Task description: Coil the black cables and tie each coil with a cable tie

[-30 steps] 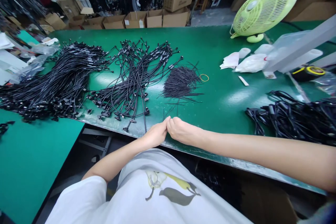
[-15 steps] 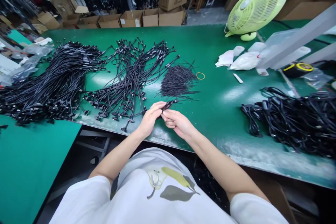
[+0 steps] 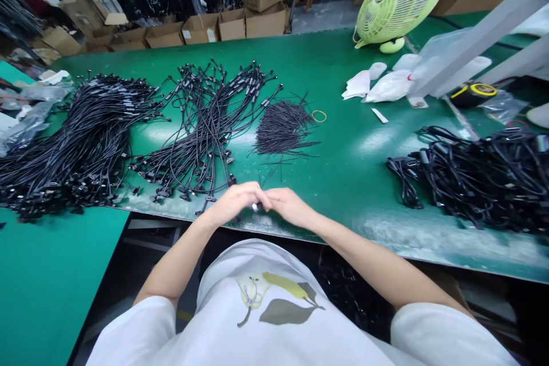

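My left hand and my right hand meet over the front edge of the green table, fingers closed together. Between them they grip a black cable; only a small end with a light, shiny part peeks out below the fingers. The rest of it is hidden by the hands. Just beyond lies a heap of thin black ties, with a few stray ones nearer to me. Left of the heap, loose black cables with connectors are spread in a crossed pile.
A larger stack of straight black cables covers the left side. Folded black cables are piled at the right. A yellow rubber band, a tape measure, white packets and a green fan lie or stand farther back.
The hands came up with a small bundled black cable showing above the fingers, then turned it down, so most is now covered. The view has shifted slightly right.
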Demonstrator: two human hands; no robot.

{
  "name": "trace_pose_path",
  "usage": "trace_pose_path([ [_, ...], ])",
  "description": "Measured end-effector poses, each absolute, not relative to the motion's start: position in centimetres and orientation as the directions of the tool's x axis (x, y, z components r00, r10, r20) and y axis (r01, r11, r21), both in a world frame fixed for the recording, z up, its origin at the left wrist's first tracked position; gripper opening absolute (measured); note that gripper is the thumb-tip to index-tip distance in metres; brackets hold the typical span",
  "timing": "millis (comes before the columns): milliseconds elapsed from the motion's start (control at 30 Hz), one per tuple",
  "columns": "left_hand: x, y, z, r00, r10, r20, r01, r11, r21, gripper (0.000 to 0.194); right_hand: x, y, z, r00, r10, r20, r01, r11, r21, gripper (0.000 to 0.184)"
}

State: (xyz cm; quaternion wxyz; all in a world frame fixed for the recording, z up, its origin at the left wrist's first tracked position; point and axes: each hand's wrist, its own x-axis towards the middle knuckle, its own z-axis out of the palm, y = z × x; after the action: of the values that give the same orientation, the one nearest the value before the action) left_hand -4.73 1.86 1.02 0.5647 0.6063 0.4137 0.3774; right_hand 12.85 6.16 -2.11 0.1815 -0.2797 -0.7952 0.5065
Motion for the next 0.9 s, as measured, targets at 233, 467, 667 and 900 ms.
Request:
trace_pose_path([
  [233, -3.5, 0.8, -2.6, 0.262, 0.942, -0.212, 0.121, 0.186, 0.975, 0.050, 14.0, 7.1, -0.3, -0.700, 0.711, 0.063, 0.273, 0.347, -0.897, 0.035],
  [467, -3.0, 0.3, -1.3, 0.273, 0.958, -0.086, -0.141, 0.128, 0.982, 0.044, 13.3, 4.8, -2.7, -0.796, 0.484, -0.364, 0.062, -0.532, -0.844, 0.043],
  [667, -1.8, 0.8, -1.7, 0.278, 0.949, -0.145, -0.014, 0.155, 0.988, 0.028, 14.9, 4.3, -3.1, -0.709, 0.584, -0.395, 0.065, -0.504, -0.861, 0.039],
  [900, -0.9, 2.1, -2.7, 0.132, 0.970, -0.203, 0.316, 0.153, 0.936, 0.016, 18.4, 4.0, -0.7, -0.573, 0.712, 0.405, 0.532, 0.700, -0.477, 0.032],
])
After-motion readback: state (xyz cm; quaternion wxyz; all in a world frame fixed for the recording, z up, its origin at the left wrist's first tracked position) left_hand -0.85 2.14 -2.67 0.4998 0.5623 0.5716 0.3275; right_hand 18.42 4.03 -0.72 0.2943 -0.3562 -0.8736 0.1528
